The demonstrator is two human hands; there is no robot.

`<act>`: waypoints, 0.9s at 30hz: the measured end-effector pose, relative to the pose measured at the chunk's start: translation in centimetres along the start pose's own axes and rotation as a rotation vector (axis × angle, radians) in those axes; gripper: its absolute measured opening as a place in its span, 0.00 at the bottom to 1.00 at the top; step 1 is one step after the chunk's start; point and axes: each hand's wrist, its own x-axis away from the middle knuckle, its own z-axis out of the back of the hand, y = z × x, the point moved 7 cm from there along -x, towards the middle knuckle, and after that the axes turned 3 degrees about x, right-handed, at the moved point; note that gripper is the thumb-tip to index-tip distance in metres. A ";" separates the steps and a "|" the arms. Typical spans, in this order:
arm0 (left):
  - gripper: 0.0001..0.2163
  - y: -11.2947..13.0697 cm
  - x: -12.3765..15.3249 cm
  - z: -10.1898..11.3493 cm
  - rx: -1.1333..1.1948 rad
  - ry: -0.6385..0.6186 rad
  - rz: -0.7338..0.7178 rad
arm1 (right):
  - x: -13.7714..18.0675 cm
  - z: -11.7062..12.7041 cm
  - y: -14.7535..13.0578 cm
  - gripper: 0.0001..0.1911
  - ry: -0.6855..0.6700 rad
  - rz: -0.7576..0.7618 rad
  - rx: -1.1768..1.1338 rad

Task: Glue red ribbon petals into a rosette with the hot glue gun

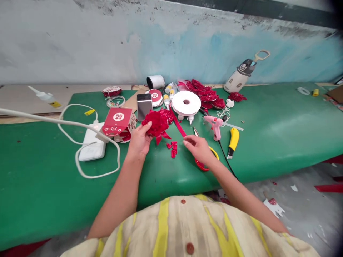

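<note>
Place: a craft workshop, probably a small one
Surface (273, 125): long, covered in green sheeting, its far edge running along the wall (88, 46)
Paintwork: patchy blue and white, dark-stained higher up
Tools: a pink glue gun (215, 125), a yellow utility knife (234, 140) and scissors (200, 166), right of middle, toward the near edge
Ribbon (178, 124): red, beside a white spool (178, 101) near the middle
Glue: small squeeze bottles (166, 101) just left of the spool
Flowers (205, 93): a heap of similar red fabric ones near the far edge, suggesting repeated handwork
Floor (297, 208): grey, strewn with scraps beyond the near edge, at right
</note>
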 end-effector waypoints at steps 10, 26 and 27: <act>0.07 -0.4 -0.1 -0.1 0.075 -0.005 -0.015 | -0.3 -5.3 -2.5 0.23 -0.302 0.359 0.690; 0.12 -0.8 1.1 -1.3 0.024 -0.098 0.069 | -5.3 -1.5 -0.7 0.08 -0.101 0.266 0.450; 0.13 -1.0 1.3 -1.5 0.005 -0.120 0.085 | -5.9 -0.6 -0.8 0.09 -0.073 0.248 0.430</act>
